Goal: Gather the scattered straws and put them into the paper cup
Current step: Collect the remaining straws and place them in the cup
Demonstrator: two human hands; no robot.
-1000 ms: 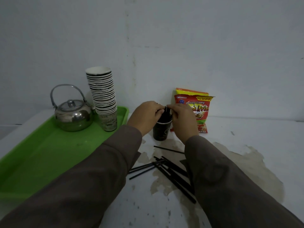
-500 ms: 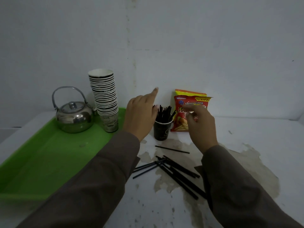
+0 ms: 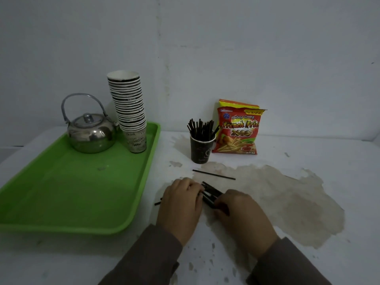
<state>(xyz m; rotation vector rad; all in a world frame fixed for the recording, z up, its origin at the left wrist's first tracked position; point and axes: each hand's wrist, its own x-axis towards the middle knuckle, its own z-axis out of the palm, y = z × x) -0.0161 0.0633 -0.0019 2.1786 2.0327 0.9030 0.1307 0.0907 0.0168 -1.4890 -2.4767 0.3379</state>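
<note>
A black paper cup (image 3: 202,148) stands on the white table with several black straws (image 3: 202,128) upright in it. Nearer to me, a bunch of loose black straws (image 3: 210,193) lies on the table. My left hand (image 3: 182,204) rests palm down on the bunch's left part, fingers curled onto the straws. My right hand (image 3: 243,214) covers the bunch's right end, fingers bent around it. One single straw (image 3: 213,174) lies apart, between the hands and the cup. A straw tip (image 3: 158,203) pokes out left of my left hand.
A green tray (image 3: 67,194) on the left carries a steel kettle (image 3: 91,131) and a tall stack of paper cups (image 3: 129,112). A red French fries bag (image 3: 238,130) leans on the wall right of the cup. A brown stain (image 3: 287,198) marks the table.
Both hands left the cup, where they had set straws in, and came down toward me onto the loose bunch on the table. The cup now stands uncovered.
</note>
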